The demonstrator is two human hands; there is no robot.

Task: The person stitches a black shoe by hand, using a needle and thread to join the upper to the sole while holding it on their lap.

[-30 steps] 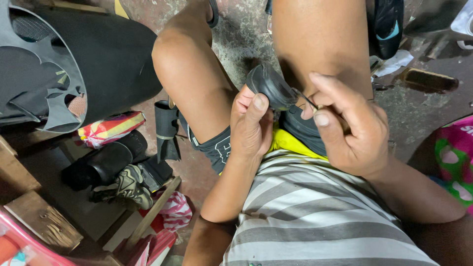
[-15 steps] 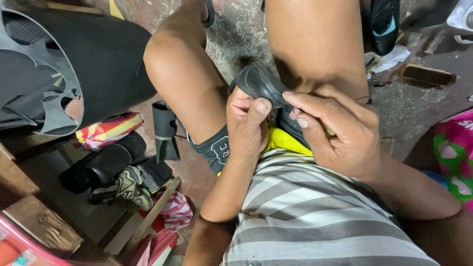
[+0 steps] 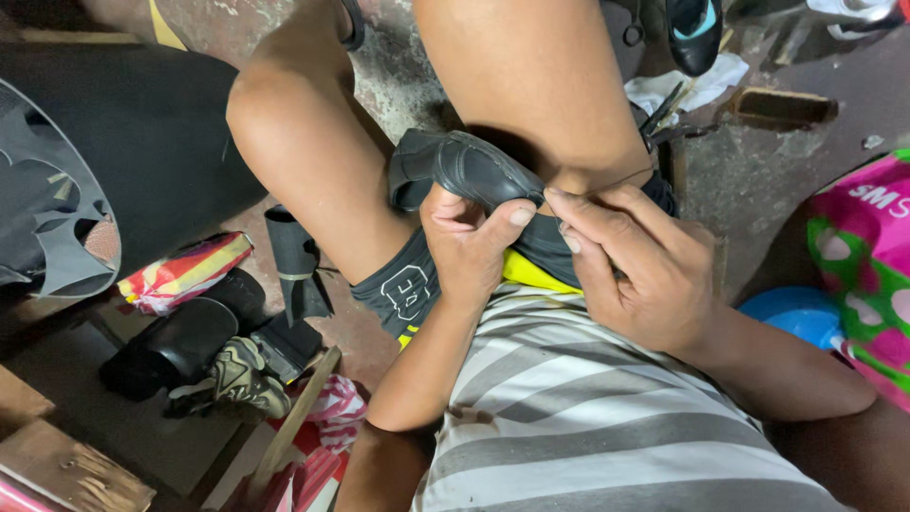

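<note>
Cramped workshop floor (image 3: 787,180) littered with scraps, and up in the lap a black shoe (image 3: 469,171) lying long-axis left-to-right, clamped from below by left hand (image 3: 469,242), right hand (image 3: 640,270) just beside its right end, fingers pinched on something thin, maybe thread

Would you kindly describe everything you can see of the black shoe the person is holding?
The black shoe looks like smooth, slightly shiny leather or rubber, with a raised seam round its toe. It lies roughly on its side between the person's knees, over the lap, its far end hidden behind the right leg. The left hand clasps it from below, thumb pressed on top; the right hand pinches at its edge. A thin thread seems to run from there.
</note>
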